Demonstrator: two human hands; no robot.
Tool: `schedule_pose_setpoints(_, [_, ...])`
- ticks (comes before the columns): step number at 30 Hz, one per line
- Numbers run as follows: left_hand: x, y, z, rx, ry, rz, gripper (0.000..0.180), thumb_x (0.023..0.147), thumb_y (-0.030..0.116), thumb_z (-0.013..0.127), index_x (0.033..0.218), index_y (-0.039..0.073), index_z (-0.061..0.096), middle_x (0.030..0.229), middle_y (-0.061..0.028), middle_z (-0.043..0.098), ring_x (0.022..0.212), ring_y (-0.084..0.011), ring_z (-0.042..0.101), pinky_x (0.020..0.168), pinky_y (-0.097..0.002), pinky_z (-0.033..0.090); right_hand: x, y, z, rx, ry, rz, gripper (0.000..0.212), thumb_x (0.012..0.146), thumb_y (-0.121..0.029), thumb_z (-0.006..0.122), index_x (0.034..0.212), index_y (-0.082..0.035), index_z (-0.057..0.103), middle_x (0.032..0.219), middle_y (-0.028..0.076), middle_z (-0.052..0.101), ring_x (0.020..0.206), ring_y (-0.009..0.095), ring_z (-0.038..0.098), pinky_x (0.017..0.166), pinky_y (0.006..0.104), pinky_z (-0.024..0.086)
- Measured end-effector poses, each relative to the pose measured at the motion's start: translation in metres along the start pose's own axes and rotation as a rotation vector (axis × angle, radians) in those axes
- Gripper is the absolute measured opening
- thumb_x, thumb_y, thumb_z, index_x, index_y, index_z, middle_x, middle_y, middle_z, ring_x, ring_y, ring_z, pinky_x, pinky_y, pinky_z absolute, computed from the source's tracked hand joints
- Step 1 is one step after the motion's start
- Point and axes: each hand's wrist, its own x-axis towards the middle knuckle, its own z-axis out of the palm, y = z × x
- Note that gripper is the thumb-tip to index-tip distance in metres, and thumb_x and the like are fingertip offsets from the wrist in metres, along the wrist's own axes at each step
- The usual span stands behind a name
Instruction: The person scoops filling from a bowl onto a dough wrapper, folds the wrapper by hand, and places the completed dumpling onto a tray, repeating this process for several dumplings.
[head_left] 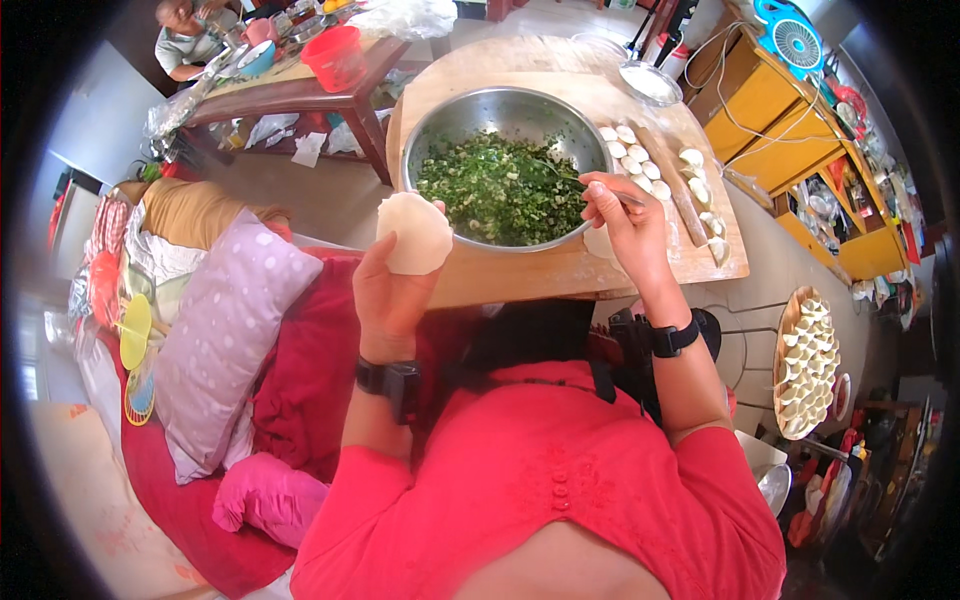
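My left hand (388,290) holds up a round, flat dumpling wrapper (415,233) just off the near left rim of a large steel bowl (500,97). Chopped green filling (490,195) lies in that bowl. Over its right rim, my right hand (625,215) is closed around the handle of a metal spoon (630,198), whose far end reaches into the greens and is hard to make out. Right of the bowl, small dough pieces (637,153) lie beside a wooden rolling pin (672,185). Several folded dumplings (697,190) line the pin's far side.
A floured wooden board (480,275) carries the bowl. Lower right, a tray of dumplings (808,365) rests on a stand. A yellow cabinet (760,130) with a blue fan (797,45) stands right. Pillows (235,330) lie left. Another person (190,45) sits by a far table (290,100).
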Motion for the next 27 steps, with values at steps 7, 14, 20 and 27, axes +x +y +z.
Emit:
schedule_pose_setpoints(7, [0.005,0.001,-0.014,-0.015,0.024,0.023,0.031,0.093,0.011,0.054,0.124,0.010,0.053,0.129,-0.0096,0.055,0.127,-0.0307,0.046,0.103,-0.0541,0.039,0.031,0.027,0.008,-0.137,-0.079,-0.060,0.022,0.096,-0.016,0.056,0.107,0.000,0.067,0.085,0.004,0.065,0.074,0.008,0.059,0.062,0.0214,0.047])
schedule_pose_setpoints(14, [0.007,0.004,0.004,0.135,-0.065,0.051,0.042,0.092,0.006,0.052,0.134,0.008,0.045,0.136,-0.0110,0.049,0.128,-0.0316,0.044,0.104,-0.0514,0.040,0.015,0.012,0.012,0.066,-0.047,0.234,0.024,0.095,-0.020,0.056,0.102,0.001,0.066,0.077,0.006,0.065,0.064,0.011,0.061,0.058,0.0237,0.050])
schedule_pose_setpoints(20, [0.018,0.006,0.002,0.191,-0.053,0.076,0.046,0.090,-0.001,0.051,0.135,0.005,0.042,0.138,-0.0130,0.045,0.132,-0.0321,0.039,0.106,-0.0487,0.039,0.010,0.011,0.017,0.312,0.124,0.379,0.024,0.095,-0.019,0.054,0.102,0.003,0.063,0.078,0.010,0.065,0.061,0.015,0.063,0.054,0.0254,0.049])
schedule_pose_setpoints(27, [0.026,0.015,-0.008,0.261,0.172,0.251,0.040,0.090,0.000,0.051,0.130,0.001,0.045,0.128,-0.0146,0.054,0.124,-0.0321,0.048,0.106,-0.0483,0.039,0.007,0.016,0.013,0.498,0.179,0.455,0.023,0.090,-0.016,0.058,0.101,0.004,0.060,0.081,0.015,0.066,0.065,0.019,0.064,0.055,0.0266,0.050])
